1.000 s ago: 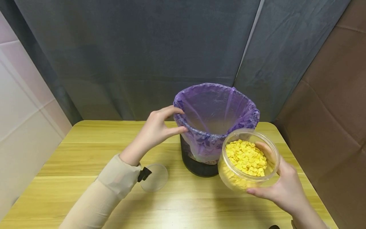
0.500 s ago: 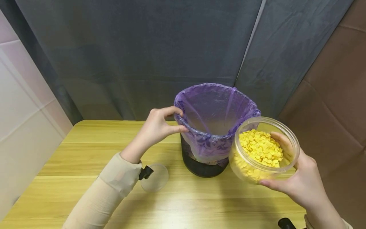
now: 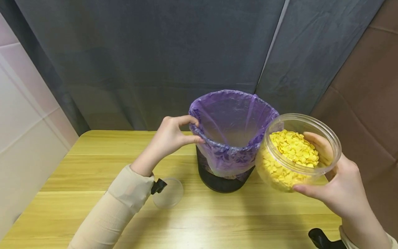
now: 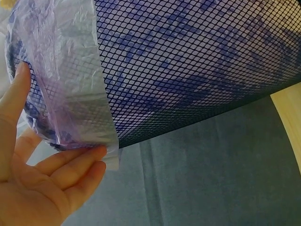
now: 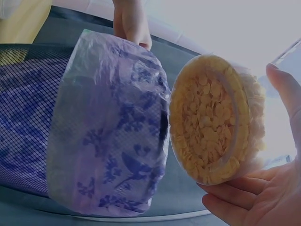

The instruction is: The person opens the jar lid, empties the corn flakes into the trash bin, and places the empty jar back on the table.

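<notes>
A clear plastic jar [image 3: 306,119] holds yellow flakes [image 3: 295,148] that look like cornflakes. My right hand [image 3: 345,181] grips it from the right, thumb at the near side, its mouth tipped slightly left. The jar overlaps the right rim of a black mesh trash can [image 3: 221,183] in the head view. A purple patterned bag [image 3: 228,107] lines the can and folds down over its rim. At the left of that rim, my left hand [image 3: 174,136] holds on with thumb and fingers; in the left wrist view several fingertips lie against the bag's folded edge [image 4: 80,94].
A clear round lid [image 3: 169,193] lies flat on the wooden table [image 3: 93,207], left of the can and beside the left wrist's black mount [image 3: 158,186]. Grey curtain [image 3: 140,69] hangs behind the table, brown fabric [image 3: 367,97] at the right.
My right hand has raised the jar and shifted it to the right, beside the can's rim. The left hand and the can have stayed in place. The flakes remain in the jar.
</notes>
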Available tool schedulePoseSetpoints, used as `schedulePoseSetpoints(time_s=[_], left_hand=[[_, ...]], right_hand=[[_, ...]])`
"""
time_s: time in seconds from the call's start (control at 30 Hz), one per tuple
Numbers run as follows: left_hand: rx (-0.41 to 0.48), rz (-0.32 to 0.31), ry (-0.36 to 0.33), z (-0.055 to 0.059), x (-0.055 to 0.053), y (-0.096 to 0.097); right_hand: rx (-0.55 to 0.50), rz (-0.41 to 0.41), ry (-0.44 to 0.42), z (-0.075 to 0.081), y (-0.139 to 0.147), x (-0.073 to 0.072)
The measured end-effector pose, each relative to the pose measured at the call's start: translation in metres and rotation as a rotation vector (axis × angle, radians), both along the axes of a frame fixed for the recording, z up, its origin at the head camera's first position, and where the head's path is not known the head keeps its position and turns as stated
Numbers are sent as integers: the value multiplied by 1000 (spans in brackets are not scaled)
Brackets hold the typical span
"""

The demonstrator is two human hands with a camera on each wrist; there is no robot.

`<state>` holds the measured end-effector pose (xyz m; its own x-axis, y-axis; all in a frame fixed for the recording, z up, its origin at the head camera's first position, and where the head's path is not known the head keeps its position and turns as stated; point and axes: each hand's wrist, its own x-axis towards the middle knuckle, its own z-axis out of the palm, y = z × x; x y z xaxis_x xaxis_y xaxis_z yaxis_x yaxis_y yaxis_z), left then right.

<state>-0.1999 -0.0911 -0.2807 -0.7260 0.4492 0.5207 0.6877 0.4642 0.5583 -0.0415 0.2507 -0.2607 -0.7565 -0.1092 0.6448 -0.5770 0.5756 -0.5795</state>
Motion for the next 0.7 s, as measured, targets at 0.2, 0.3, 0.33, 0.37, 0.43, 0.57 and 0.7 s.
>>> schedulePoseSetpoints(time_s=[0.2, 0.3, 0.33, 0.37, 0.43, 0.57, 0.7], left_hand=[[-19, 2, -1, 1, 0, 0], [-27, 8, -2, 2, 0, -1], [-29, 10, -4, 2, 0, -1], [-30, 12, -5, 2, 0, -1], [-30, 15, -7, 3, 0, -1], [-31, 14, -6, 3, 0, -1], [-43, 15, -6, 4, -1, 0]], right_hand=[[14, -33, 61, 7, 3, -6], [-4, -47, 65, 11, 5, -10], [-14, -54, 55, 13, 5, -11], [-23, -64, 40, 15, 5, -11], [-39, -85, 12, 19, 4, -13], [-58, -132, -41, 27, 3, -16], [-47, -143, -23, 35, 4, -22]])
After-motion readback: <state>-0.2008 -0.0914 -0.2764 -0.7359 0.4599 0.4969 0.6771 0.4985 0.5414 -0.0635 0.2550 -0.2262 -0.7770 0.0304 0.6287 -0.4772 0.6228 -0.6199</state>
